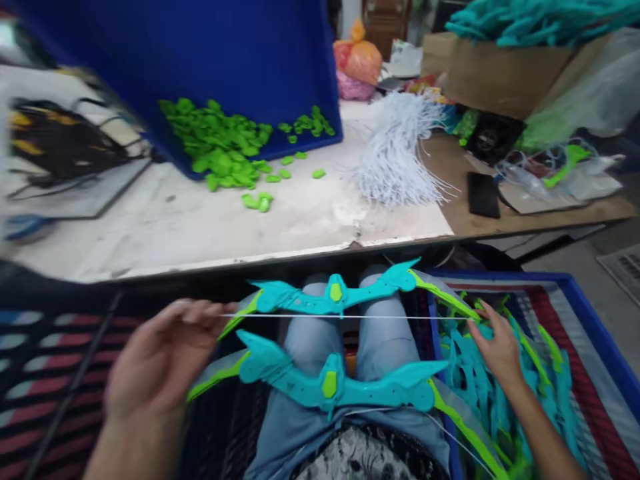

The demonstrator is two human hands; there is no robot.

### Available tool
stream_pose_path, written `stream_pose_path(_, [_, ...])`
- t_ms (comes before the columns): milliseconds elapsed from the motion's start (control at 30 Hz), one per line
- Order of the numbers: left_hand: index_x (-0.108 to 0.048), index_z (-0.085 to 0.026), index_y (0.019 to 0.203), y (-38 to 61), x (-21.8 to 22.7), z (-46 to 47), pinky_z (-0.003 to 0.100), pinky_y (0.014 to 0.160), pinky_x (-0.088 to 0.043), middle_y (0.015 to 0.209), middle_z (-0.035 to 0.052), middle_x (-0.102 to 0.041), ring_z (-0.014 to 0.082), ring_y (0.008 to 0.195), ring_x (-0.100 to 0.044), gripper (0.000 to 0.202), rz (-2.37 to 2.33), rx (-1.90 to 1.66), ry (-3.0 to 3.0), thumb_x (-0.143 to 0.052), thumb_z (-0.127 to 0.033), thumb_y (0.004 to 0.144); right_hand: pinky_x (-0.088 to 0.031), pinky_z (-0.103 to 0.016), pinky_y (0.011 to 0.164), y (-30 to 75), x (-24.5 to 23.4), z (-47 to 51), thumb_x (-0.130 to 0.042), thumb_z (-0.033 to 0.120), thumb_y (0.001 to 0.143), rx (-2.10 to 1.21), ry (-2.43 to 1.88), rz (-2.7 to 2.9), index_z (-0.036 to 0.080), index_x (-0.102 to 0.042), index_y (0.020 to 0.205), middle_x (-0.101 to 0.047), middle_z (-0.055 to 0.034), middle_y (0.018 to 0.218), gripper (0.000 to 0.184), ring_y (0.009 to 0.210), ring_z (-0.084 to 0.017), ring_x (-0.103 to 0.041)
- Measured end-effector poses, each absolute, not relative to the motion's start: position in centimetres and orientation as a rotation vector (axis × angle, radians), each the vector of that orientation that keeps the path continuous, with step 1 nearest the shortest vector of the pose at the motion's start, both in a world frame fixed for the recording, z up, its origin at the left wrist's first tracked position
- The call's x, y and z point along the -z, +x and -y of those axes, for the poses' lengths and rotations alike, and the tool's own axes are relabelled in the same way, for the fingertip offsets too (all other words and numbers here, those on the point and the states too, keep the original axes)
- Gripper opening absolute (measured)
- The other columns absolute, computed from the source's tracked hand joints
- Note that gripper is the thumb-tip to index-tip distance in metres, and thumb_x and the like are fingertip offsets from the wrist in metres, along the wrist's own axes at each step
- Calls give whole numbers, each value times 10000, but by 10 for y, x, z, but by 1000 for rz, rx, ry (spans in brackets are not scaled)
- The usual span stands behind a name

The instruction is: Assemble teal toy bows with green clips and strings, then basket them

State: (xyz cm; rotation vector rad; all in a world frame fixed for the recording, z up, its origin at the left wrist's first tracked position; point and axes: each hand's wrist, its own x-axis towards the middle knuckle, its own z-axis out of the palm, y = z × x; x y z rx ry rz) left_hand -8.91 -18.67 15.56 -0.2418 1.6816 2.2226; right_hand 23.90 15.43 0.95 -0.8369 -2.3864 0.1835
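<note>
A turquoise toy bow (300, 302) with lime-green limbs is stretched between my two hands above my knees. My left hand (157, 357) pinches its left limb end, where the white string (390, 317) meets it. At the other end, my right hand (495, 340) has thumb and fingers closed on the green limb tip. The string runs straight between both hands. Nearer to me, a second toy bow (370, 395) of the same colours lies across my lap, apart from my fingers, with a white string trailing at its right side.
A blue bin (260, 53) tipped on the table (165, 233) spills small green pieces (225, 143). White strings (400, 153) lie in a bundle beside a black phone (483, 195). At my right, a blue crate (595, 333) holds more bows. A cardboard box (495, 77) stands behind.
</note>
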Motion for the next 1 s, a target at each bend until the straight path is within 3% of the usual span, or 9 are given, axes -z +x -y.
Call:
stream_pose_path(100, [-625,-145,677,-64,-140,186,273,647,-552,649,37,-680,196,712,-663,264,-1561,-2038,-241,-801,-305,562,-470,-477,843,196,-33,-139,-487,382,910,18,-629,2409,142,-575,1183,-641,-142,991,374,956,-303,-568])
stream_pose_path(200, [-678,-140,823,-42,-123,174,291,701,-533,666,63,-709,210,706,-686,450,-1468,-2005,-201,-888,-311,464,-443,-451,903,117,-51,-87,-505,256,909,-174,-198,2457,161,-566,1172,-633,-122,1037,286,1004,-271,-550])
stream_pose_path(333, [-669,-129,792,-33,-113,170,293,712,-525,668,71,-713,200,682,-689,435,-1356,-1993,-190,-891,-339,482,-383,-492,983,13,-46,0,-569,264,866,-275,299,2732,161,-550,1232,-610,-140,1123,380,1040,-287,-530])
stream_pose_path(467, [-609,-135,731,-35,-110,185,263,595,-516,632,52,-692,148,531,-637,435,-1241,-2001,-209,-883,-380,497,-441,-481,887,-29,-35,19,-583,206,851,-304,325,2955,198,-523,1305,-650,-141,994,458,895,-281,-580])
stream_pose_path(600, [-565,-148,699,-41,-111,206,259,571,-511,527,-9,-619,87,417,-536,396,-1223,-2132,-156,-834,-418,590,-482,-363,824,-32,-47,-28,-526,268,884,-852,535,3076,249,-504,1336,-671,-76,1064,452,908,-231,-610])
stream_pose_path(767, [-590,-138,687,-70,-117,234,190,482,-433,517,-20,-591,77,445,-512,370,-1584,-2412,-246,-810,-426,608,-505,-288,680,-43,-66,-61,-536,333,836,-1558,445,3217,217,-609,1247,-721,0,892,433,731,-207,-629])
stream_pose_path(1000, [-624,-133,741,-95,-116,260,200,487,-426,584,2,-628,80,463,-510,229,-2035,-2331,-100,-692,-352,736,-496,-400,872,-60,-79,-56,-559,430,784,-1837,319,3239,197,-619,1229,-668,-45,1145,506,987,-304,-631])
